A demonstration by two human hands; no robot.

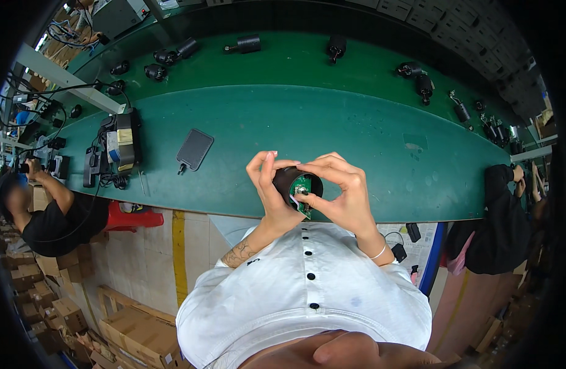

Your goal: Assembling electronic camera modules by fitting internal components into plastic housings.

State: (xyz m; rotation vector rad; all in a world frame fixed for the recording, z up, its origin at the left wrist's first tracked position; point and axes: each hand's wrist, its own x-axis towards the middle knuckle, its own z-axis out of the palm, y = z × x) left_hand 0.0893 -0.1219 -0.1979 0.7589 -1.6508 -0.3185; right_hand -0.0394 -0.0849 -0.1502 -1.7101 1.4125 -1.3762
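White buttoned shirt (283,277) is seen below a black cylindrical housing (284,176), held over a green workbench (234,123). The housing is clasped by a half-curled left hand (272,194); its rim is gripped by a half-curled right hand (347,192), the thumb set against a green circuit board (304,184) inside. Left of the housing, a flat black pad (196,149) is laid; far beyond it, a black cylinder (248,43).

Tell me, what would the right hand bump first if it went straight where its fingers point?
The black cylinder, which the right hand already touches; beyond it, probably the left hand, though depth is hard to judge.
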